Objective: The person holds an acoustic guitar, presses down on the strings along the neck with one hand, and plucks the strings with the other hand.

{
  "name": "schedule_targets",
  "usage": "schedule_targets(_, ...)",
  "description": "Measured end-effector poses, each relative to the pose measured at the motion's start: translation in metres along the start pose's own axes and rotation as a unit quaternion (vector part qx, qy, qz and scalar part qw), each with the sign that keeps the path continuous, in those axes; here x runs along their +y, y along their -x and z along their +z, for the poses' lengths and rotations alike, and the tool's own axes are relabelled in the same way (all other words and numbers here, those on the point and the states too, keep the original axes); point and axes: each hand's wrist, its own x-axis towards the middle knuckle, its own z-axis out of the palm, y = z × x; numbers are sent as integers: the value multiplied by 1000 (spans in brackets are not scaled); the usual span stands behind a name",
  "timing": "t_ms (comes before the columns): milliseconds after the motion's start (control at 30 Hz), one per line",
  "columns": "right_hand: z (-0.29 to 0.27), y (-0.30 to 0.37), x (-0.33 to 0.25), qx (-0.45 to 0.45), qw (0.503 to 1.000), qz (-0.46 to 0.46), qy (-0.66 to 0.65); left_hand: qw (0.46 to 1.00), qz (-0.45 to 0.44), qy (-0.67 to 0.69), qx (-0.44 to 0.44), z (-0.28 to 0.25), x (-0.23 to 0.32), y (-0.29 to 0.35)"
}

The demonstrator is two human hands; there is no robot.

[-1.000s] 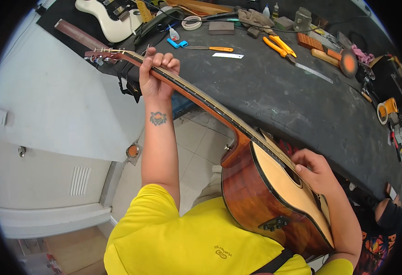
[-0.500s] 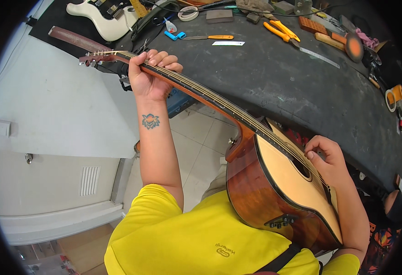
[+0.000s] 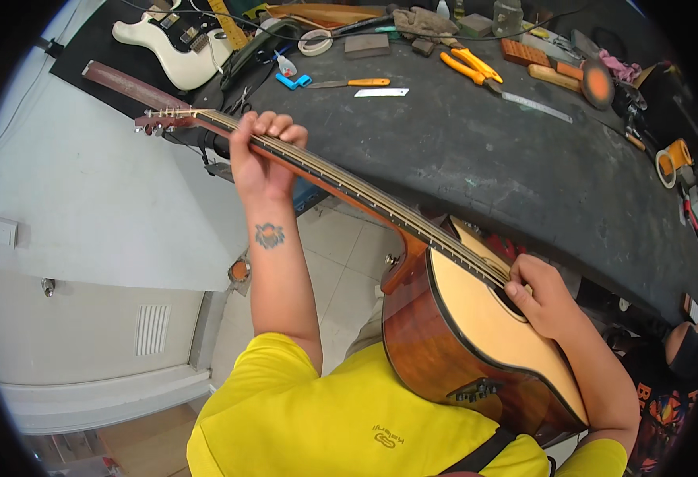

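An acoustic guitar (image 3: 476, 306) with a pale top and glossy reddish-brown sides rests against my yellow shirt, its neck slanting up to the left. My left hand (image 3: 265, 163) is wrapped round the neck near the headstock (image 3: 166, 121), with the thumb on one side and curled fingers over the strings. Over the sound hole, my right hand (image 3: 546, 296) has its fingers curled in at the strings and its thumb close to them. The hand covers most of the hole. Whether a small pick sits between those fingertips is hidden.
Beyond the guitar lies a dark workbench (image 3: 444, 143). On it are a white electric guitar body (image 3: 176, 49), orange-handled pliers (image 3: 472, 67), a steel ruler (image 3: 536, 106), an orange-handled blade (image 3: 349, 83) and a blue string winder (image 3: 292, 82). Dark printed cloth (image 3: 665, 397) shows at lower right.
My right hand has moved left along the strings toward the neck and covers more of the sound hole. My left hand keeps its hold near the headstock. The view has shifted slightly.
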Motion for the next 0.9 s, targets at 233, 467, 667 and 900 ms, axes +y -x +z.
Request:
schedule_targets(233,-13,0,4,30,998,62,-11,999,7,15,-30,-2,0,4)
schedule_targets(467,-19,5,17,20,993,-43,-110,1000,2,18,6,-1,-1,0)
schedule_targets(667,18,-4,6,120,992,-37,0,1000,7,17,-6,-7,-3,-1)
schedule_targets(900,-13,2,5,58,996,74,-8,1000,0,14,-3,0,-5,2)
